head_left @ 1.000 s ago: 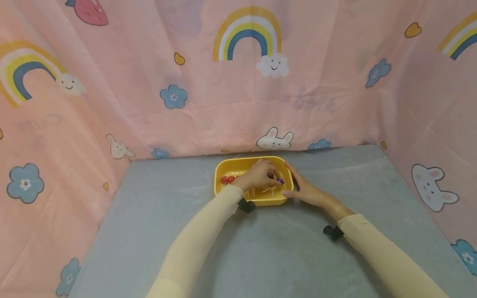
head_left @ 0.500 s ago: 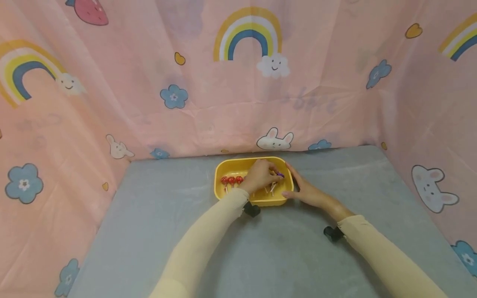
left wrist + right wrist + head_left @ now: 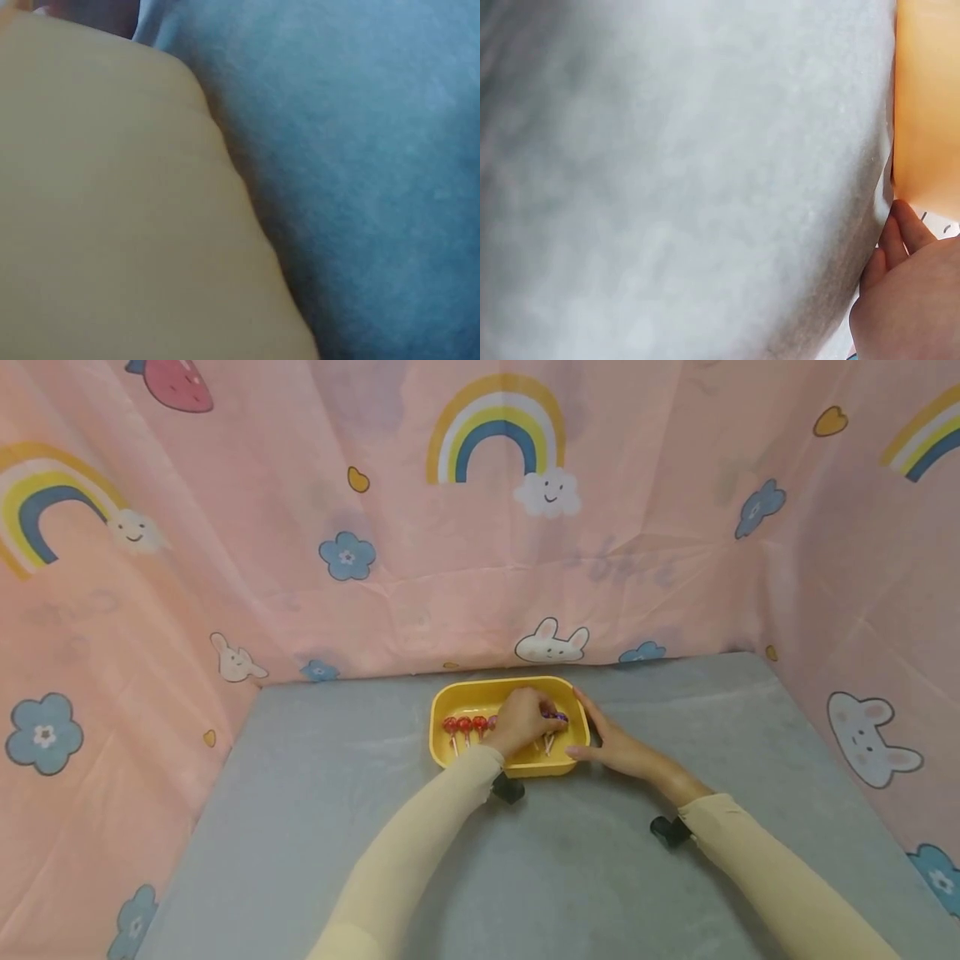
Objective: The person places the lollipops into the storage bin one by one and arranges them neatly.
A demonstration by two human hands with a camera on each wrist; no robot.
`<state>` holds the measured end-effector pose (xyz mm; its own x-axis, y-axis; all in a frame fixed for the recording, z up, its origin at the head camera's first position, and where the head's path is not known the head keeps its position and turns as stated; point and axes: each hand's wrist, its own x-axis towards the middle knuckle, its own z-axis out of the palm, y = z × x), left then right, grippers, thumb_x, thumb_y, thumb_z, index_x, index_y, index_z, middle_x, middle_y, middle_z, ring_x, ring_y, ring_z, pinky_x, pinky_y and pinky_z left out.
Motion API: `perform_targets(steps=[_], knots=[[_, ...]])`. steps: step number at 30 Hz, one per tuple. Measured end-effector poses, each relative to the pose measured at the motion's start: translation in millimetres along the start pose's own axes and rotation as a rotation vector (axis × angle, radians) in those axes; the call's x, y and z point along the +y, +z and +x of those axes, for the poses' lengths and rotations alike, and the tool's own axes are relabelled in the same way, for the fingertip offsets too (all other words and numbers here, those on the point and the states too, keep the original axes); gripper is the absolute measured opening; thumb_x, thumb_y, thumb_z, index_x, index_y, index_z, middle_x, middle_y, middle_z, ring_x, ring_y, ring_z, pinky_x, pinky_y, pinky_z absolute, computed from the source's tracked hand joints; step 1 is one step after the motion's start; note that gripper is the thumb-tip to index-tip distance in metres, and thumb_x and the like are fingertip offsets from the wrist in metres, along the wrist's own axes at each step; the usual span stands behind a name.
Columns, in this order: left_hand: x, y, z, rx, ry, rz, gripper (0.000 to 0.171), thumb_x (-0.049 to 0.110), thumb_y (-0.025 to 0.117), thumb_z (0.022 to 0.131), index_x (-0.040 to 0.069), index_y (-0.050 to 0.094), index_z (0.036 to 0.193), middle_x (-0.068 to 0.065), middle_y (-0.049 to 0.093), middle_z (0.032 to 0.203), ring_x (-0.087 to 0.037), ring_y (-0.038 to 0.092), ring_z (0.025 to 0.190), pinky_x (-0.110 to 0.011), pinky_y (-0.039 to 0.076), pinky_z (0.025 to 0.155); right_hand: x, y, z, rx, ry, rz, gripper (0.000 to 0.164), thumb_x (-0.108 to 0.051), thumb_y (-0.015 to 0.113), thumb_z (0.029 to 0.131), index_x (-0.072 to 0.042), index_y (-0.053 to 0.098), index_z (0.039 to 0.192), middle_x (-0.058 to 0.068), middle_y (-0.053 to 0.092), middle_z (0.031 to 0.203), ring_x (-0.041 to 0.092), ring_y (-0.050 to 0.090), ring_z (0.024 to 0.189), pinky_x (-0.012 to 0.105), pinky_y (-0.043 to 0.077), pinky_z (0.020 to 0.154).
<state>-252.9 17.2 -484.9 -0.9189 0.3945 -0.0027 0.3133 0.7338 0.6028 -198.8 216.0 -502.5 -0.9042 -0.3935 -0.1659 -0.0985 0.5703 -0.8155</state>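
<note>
A yellow tray [image 3: 450,690] holds a row of lollipops in the head view. Several red lollipops [image 3: 465,725] lie at its left end, sticks toward me, with a pink lollipop [image 3: 492,722] beside them. My left hand [image 3: 521,720] reaches into the tray and pinches a purple lollipop [image 3: 561,717] near the right end; the hand hides part of the row. My right hand [image 3: 622,747] rests against the tray's right end, thumb by the front corner and fingers extended along the outer side. In the right wrist view, its fingertips touch the tray wall [image 3: 928,97].
A grey cloth-covered table [image 3: 570,860] lies under everything. Behind it hangs a pink printed curtain [image 3: 450,577], close to the tray's far side, with more curtain at left and right. Dark wrist cameras [image 3: 508,788] sit under both forearms.
My left hand shifts slightly right and down within the tray, uncovering more red lollipops and the pink one. The purple lollipop moves a little at its fingertips. My right hand stays put.
</note>
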Motion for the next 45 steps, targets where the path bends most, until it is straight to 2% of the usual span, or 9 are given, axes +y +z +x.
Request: perform_targets(steps=[4, 8, 11, 18, 26, 32, 39, 45], knots=[[-0.8, 1.0, 0.4, 0.005, 0.020, 0.027, 0.025, 0.037, 0.078, 0.084, 0.016, 0.078, 0.098, 0.005, 0.072, 0.086, -0.009, 0.058, 0.074, -0.018, 0.051, 0.066, -1.0, -0.6, 0.1, 0.000, 0.001, -0.007, 0.101, -0.035, 0.066, 0.094, -0.032, -0.011, 0.159, 0.015, -0.005, 0.168, 0.046, 0.002, 0.154, 0.072, 0.010, 0.117], [-2.6, 3.1, 0.9, 0.007, 0.072, 0.085, 0.027, 0.038, 0.076, 0.087, 0.018, 0.077, 0.106, 0.004, 0.071, 0.094, -0.010, 0.056, 0.084, -0.022, 0.050, 0.079, -1.4, -0.6, -0.1, -0.002, 0.001, -0.009, 0.101, -0.036, 0.067, 0.093, -0.031, -0.010, 0.159, 0.015, -0.004, 0.168, 0.046, 0.002, 0.154, 0.073, 0.010, 0.117], [-3.5, 4.8, 1.2, 0.011, 0.083, 0.104, 0.025, 0.038, 0.075, 0.087, 0.019, 0.077, 0.104, 0.005, 0.070, 0.093, -0.011, 0.054, 0.087, -0.024, 0.048, 0.083, -1.3, -0.1, -0.3, 0.000, 0.000, -0.008, 0.101, -0.035, 0.066, 0.094, -0.032, -0.011, 0.159, 0.015, -0.004, 0.168, 0.045, 0.002, 0.154, 0.072, 0.010, 0.118], [-4.1, 6.4, 1.1, 0.051, 0.052, 0.093, 0.025, 0.039, 0.077, 0.085, 0.017, 0.077, 0.097, 0.006, 0.071, 0.087, -0.010, 0.056, 0.081, -0.022, 0.049, 0.077, -2.8, 0.5, -1.4, 0.001, 0.004, 0.006, 0.100, -0.037, 0.066, 0.094, -0.034, -0.010, 0.158, 0.013, -0.004, 0.169, 0.044, 0.001, 0.154, 0.071, 0.011, 0.118], [-3.8, 6.9, 0.8, 0.065, 0.029, 0.077, 0.025, 0.040, 0.077, 0.085, 0.017, 0.078, 0.095, 0.006, 0.073, 0.089, -0.009, 0.057, 0.082, -0.024, 0.051, 0.080, -2.1, 0.7, -1.7, 0.003, -0.006, 0.007, 0.100, -0.038, 0.067, 0.093, -0.035, -0.009, 0.158, 0.014, -0.004, 0.169, 0.045, 0.002, 0.154, 0.072, 0.010, 0.118], [-4.0, 5.1, 0.3, 0.057, 0.016, 0.040, 0.025, 0.039, 0.077, 0.085, 0.017, 0.078, 0.097, 0.004, 0.074, 0.091, -0.009, 0.058, 0.081, -0.024, 0.051, 0.079, -1.1, 0.2, 0.0, 0.007, -0.004, 0.002, 0.102, -0.043, 0.067, 0.091, -0.035, -0.010, 0.158, 0.014, -0.003, 0.169, 0.044, 0.002, 0.154, 0.071, 0.010, 0.119], [-4.7, 4.3, 0.1, 0.038, 0.022, 0.025, 0.022, 0.034, 0.074, 0.088, 0.018, 0.078, 0.102, 0.006, 0.073, 0.092, -0.009, 0.056, 0.086, -0.025, 0.050, 0.085, -2.1, 0.0, -0.1, 0.005, -0.018, 0.007, 0.100, -0.035, 0.066, 0.093, -0.035, -0.010, 0.158, 0.014, -0.004, 0.169, 0.044, 0.001, 0.154, 0.071, 0.010, 0.119], [-5.0, 2.7, -0.9, 0.030, 0.013, -0.008, 0.026, 0.036, 0.073, 0.089, 0.017, 0.077, 0.106, 0.004, 0.073, 0.097, -0.010, 0.059, 0.087, -0.024, 0.053, 0.083, -2.8, 0.4, -0.8, 0.007, -0.025, 0.004, 0.100, -0.033, 0.066, 0.093, -0.032, -0.010, 0.159, 0.014, -0.004, 0.169, 0.044, 0.002, 0.154, 0.071, 0.011, 0.119]])
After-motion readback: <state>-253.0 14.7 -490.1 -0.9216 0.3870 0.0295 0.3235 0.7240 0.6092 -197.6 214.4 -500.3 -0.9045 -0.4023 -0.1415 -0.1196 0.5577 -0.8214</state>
